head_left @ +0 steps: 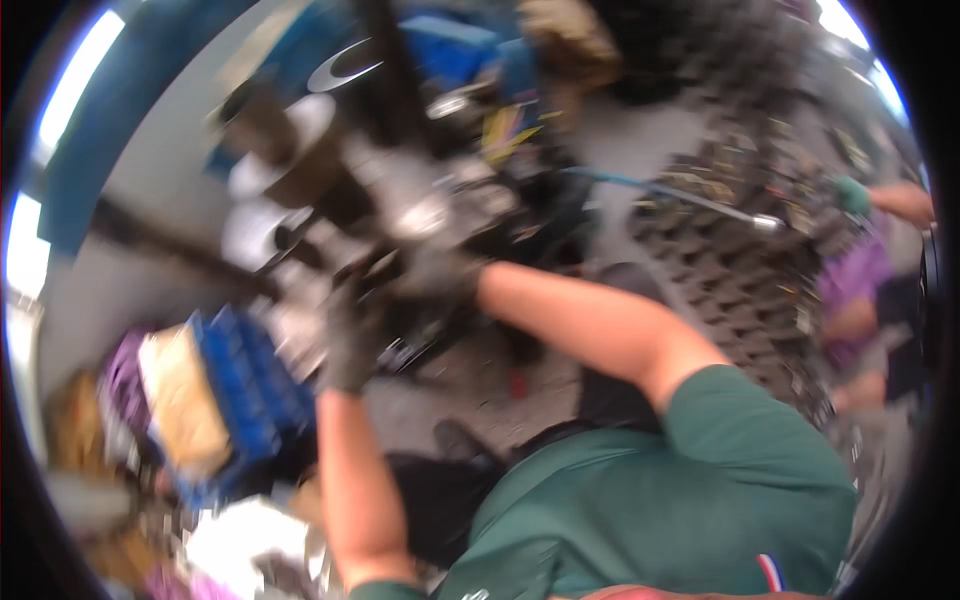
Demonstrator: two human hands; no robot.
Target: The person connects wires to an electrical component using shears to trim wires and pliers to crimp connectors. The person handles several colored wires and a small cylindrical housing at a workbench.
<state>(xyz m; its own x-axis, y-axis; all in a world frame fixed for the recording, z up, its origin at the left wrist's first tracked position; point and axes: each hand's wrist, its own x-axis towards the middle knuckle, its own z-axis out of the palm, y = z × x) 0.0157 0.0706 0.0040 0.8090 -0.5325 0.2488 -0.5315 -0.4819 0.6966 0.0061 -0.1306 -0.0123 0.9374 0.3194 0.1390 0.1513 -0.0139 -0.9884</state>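
Both my hands wear dark gloves and reach forward over a cluttered work spot, blurred by motion. My left hand [348, 335] is stretched ahead, its fingers smeared against dark shapes. Close beside it, my right hand [437, 275] comes in from the right, close to a pile of greyish metal-looking pieces [480, 205]. Whether either hand holds something I cannot make out. Just beyond them stands a brown and white cylindrical thing [315, 165], too blurred to name.
Blue stacked crates or bundles [245, 375] stand at the left next to a tan package [183, 400]. Many dark parts [720, 230] cover the floor at the right, with a long blue-handled rod [690, 195] across them. Another person's green-gloved hand [852, 196] is at the far right.
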